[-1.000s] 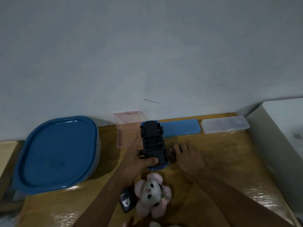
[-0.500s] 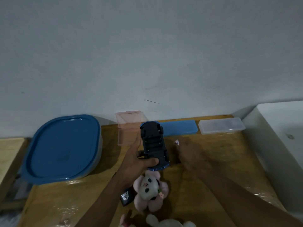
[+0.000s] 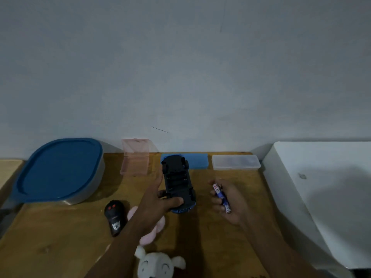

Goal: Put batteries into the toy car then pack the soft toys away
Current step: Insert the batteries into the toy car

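- Left hand (image 3: 158,199) clamps the upturned blue plastic toy car (image 3: 178,185) on the wooden table (image 3: 60,237).
- Right hand (image 3: 230,199) curls round blue-and-white cylindrical batteries (image 3: 220,195), just beside the car.

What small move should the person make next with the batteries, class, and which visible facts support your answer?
Probably bring the right hand across and seat one of the batteries in the toy car. The car lies underside up with its compartment open, the left hand steadies it, and the batteries are already gripped beside it.
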Motion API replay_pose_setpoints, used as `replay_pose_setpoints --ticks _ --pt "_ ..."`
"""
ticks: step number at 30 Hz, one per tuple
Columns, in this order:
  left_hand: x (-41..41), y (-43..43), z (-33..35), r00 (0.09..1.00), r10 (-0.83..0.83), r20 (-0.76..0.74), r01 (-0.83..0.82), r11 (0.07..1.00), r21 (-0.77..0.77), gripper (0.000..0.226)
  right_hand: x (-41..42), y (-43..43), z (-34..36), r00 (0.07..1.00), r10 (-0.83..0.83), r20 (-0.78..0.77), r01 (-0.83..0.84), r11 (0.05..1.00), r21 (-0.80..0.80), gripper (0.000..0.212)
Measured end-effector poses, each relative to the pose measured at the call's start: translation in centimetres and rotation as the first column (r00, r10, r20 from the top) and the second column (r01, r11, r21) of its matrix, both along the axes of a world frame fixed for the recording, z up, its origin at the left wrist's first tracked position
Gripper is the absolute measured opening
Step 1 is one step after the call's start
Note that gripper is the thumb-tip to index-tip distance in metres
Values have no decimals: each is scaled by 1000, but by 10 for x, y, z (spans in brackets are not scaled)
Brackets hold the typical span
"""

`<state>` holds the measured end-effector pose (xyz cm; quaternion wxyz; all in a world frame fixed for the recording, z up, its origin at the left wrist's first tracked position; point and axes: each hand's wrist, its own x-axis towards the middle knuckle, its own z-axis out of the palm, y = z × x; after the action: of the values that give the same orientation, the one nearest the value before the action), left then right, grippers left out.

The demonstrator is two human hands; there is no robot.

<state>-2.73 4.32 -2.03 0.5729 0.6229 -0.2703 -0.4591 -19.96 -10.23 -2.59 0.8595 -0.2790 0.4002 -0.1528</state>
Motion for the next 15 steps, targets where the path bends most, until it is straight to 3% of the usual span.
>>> replay_pose_setpoints --ticks 4,10,15 --pt "-31 4 -7 999 22 -29 -21 999 26 107 -22 -4 6 999 47 25 -47 999 14 13" --pt "-62 5 -4 999 45 6 -45 999 29 107 -45 -2 17 976 52 -213 -108 960 -258 19" --pt "-67 5 4 999 4 43 -4 1000 10 102 -45 4 27 977 10 -211 -74 952 -297 23"
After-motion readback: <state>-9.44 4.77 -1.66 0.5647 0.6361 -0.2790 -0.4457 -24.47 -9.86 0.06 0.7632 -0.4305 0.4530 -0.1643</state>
